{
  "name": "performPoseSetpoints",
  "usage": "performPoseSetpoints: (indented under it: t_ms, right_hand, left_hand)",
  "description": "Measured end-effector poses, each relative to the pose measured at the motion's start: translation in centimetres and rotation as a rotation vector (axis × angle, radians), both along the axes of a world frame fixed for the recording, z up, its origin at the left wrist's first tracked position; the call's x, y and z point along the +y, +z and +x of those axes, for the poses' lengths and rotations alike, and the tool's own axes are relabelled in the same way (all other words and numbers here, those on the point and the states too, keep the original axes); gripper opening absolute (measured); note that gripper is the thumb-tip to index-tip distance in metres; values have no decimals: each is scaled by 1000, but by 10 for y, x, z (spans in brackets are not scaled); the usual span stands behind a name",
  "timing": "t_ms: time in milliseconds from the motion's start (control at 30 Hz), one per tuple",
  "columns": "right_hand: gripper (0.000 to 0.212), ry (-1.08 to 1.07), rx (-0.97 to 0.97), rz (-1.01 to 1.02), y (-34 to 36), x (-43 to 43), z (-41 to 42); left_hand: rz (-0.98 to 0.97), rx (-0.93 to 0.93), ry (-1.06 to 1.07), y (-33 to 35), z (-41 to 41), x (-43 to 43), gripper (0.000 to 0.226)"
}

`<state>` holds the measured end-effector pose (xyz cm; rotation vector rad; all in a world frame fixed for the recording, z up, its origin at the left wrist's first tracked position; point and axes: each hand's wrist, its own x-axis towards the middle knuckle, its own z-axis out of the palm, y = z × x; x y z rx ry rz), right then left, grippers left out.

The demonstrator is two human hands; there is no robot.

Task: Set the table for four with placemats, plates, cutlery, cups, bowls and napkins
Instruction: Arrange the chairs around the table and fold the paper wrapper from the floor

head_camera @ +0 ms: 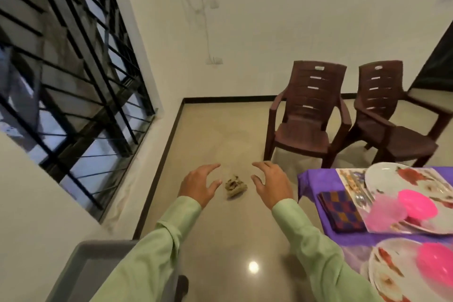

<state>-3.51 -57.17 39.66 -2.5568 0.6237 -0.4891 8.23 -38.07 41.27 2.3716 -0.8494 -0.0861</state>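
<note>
Both hands reach forward over the floor, well left of the table, and neither holds anything. The left hand (pixel 199 185) and the right hand (pixel 270 185) face each other palm to palm, their fingers (pixel 213 167) spread and loosely bent. Between them in the view, down on the floor, lies a small brownish clump (pixel 235 187).

The tabletop (pixel 308 179), under a purple cloth, stands at the right edge. On its far setting a patterned placemat (pixel 348 176) carries a flowered plate (pixel 387 176), with a pink bowl (pixel 416 203) and a translucent pink cup (pixel 384 213) on it. A dark checked napkin (pixel 340 211) lies flat just left of the placemat, its long axis running along the table's left edge, away from the person. The cutlery (pixel 362 200) lies between napkin and plate, roughly parallel to the napkin; it is blurred, possibly a spoon. A nearer plate (pixel 392 267) holds a second pink bowl (pixel 436 265).

Two brown plastic chairs (pixel 306 115) stand beyond the table.
</note>
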Motion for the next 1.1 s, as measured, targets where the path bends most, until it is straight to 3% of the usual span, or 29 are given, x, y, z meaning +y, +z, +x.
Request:
performPoseSetpoints:
  t_ms: [367, 633, 1100]
  right_hand:
    - [37, -98, 27, -25, -23, -151, 270]
    - [36, -194, 36, -31, -12, -248, 459]
    - [36, -480, -5, 23, -36, -466, 759]
  left_hand:
    - [-22, 5, -87, -26, 278, -164, 46]
    - [3, 11, -191, -3, 472, -274, 46]
    - [140, -69, -499, -4, 806, -528, 48]
